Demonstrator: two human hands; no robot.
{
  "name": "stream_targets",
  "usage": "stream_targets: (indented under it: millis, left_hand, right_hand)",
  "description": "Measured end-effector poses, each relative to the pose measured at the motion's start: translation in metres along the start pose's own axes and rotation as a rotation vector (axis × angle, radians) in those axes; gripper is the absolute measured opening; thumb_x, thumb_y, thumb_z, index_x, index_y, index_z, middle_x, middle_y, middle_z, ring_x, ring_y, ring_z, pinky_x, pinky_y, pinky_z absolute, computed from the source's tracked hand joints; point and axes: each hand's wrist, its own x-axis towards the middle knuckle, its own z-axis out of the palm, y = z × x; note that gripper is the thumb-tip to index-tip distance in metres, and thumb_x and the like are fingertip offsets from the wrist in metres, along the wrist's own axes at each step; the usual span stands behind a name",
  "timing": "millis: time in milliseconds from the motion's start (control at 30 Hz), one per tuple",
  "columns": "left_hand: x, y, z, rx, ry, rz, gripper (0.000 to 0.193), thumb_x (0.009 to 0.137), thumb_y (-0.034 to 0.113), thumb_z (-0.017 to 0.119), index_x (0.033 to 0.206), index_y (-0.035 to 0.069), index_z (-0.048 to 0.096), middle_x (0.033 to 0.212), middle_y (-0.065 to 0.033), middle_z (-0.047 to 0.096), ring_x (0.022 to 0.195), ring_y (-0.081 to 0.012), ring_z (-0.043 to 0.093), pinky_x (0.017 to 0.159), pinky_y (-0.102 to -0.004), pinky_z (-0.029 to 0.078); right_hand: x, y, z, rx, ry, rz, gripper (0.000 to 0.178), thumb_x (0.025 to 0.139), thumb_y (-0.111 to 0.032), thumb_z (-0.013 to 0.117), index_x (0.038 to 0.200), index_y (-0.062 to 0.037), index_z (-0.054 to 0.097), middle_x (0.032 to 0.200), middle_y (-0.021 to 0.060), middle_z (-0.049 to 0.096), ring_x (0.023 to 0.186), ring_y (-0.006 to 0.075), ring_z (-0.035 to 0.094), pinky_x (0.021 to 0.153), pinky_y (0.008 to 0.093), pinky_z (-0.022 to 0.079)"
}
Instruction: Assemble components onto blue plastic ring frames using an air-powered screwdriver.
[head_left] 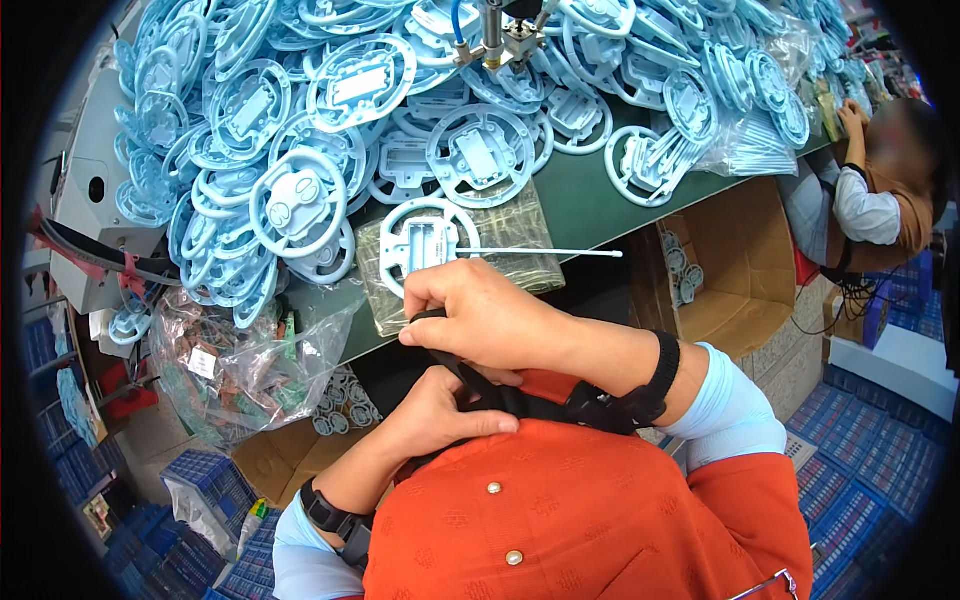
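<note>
One black strap [478,382] pinched in right hand [475,312]; left hand [440,408] curled nearby, can't tell its grip. Blue ring [430,238] on wrapped pad [535,278]; rod [550,252] overhangs, so a forearm swing could snag it.

No wording or number could be read. A small white label [202,362] showed on or just inside the clear plastic bag [322,352] of brown and green pieces [262,378], to the person's left; its print was too small to make out. One light-blue wheel-shaped piece [299,208] bore two rounded outlines, though whether these were characters could not be told.
</note>
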Motion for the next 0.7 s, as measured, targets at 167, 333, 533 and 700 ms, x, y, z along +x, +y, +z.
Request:
stream_targets:
  millis: [167, 333, 533, 700]
  left_hand:
    - [-0.003, 0.008, -0.003, 0.086, 0.038, -0.202, 0.032, 0.088, 0.016, 0.073, 0.114, -0.002, 0.066, 0.109, -0.005, 0.068, 0.102, -0.014, 0.061, 0.094, -0.0304, 0.047]
    - [-0.002, -0.001, -0.004, -0.122, 0.217, 0.073, 0.027, 0.104, 0.019, 0.05, 0.104, -0.003, 0.064, 0.098, -0.0073, 0.067, 0.094, -0.0117, 0.059, 0.087, -0.0296, 0.047]
    - [0.002, -0.004, -0.005, -0.52, 0.141, 0.143, 0.023, 0.104, 0.021, 0.049, 0.105, 0.001, 0.06, 0.092, -0.0078, 0.063, 0.09, -0.0143, 0.058, 0.084, -0.0288, 0.047]
    - [0.002, -0.009, -0.019, -0.595, 0.042, 0.184, 0.019, 0.103, 0.022, 0.052, 0.104, 0.004, 0.057, 0.089, -0.009, 0.062, 0.09, -0.0146, 0.059, 0.08, -0.028, 0.048]
  right_hand:
    - [-0.001, -0.001, -0.02, 0.045, -0.067, 0.183, 0.021, 0.081, -0.015, 0.073, 0.084, 0.002, 0.061, 0.069, 0.0112, 0.064, 0.063, 0.0167, 0.061, 0.058, 0.0334, 0.047]
    - [-0.024, -0.016, -0.032, -0.577, 0.303, -0.351, 0.014, 0.079, -0.01, 0.074, 0.082, -0.002, 0.062, 0.073, 0.0116, 0.061, 0.066, 0.0287, 0.059, 0.06, 0.0388, 0.046]
    - [-0.1, 0.004, -0.035, -0.323, -0.073, -0.008, 0.018, 0.084, -0.017, 0.074, 0.09, -0.0025, 0.065, 0.085, 0.011, 0.061, 0.076, 0.0289, 0.064, 0.064, 0.0363, 0.05]
    - [-0.109, 0.016, -0.027, -0.269, -0.264, 0.247, 0.039, 0.082, -0.034, 0.077, 0.099, -0.0006, 0.066, 0.092, 0.01, 0.063, 0.082, 0.0266, 0.065, 0.071, 0.0376, 0.052]
